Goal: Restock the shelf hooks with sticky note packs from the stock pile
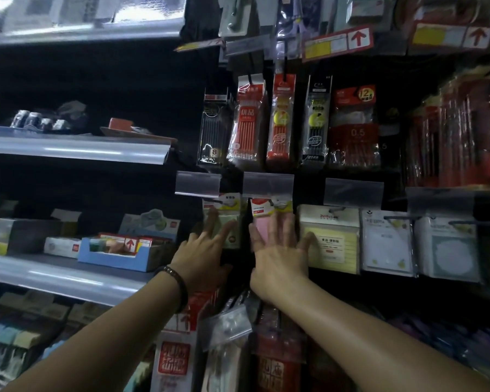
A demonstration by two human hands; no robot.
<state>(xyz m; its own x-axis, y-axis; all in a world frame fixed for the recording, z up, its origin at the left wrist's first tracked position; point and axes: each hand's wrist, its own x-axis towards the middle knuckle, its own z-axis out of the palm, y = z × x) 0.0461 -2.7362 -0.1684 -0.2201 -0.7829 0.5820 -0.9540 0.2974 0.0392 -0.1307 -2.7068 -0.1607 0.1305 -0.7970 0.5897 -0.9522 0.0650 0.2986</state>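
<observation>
- My left hand (204, 250), grip spread flat, presses the green sticky note pack (223, 217) hanging at frame centre.
- My right hand (280, 256), grip likewise apart, presses the pink sticky note pack (262, 226) just beside it.

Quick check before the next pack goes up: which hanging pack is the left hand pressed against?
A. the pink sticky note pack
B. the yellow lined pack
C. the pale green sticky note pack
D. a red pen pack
C: the left hand lies with straight, spread fingers on the pale green sticky note pack, while the right hand covers the pink sticky note pack beside it.
</observation>
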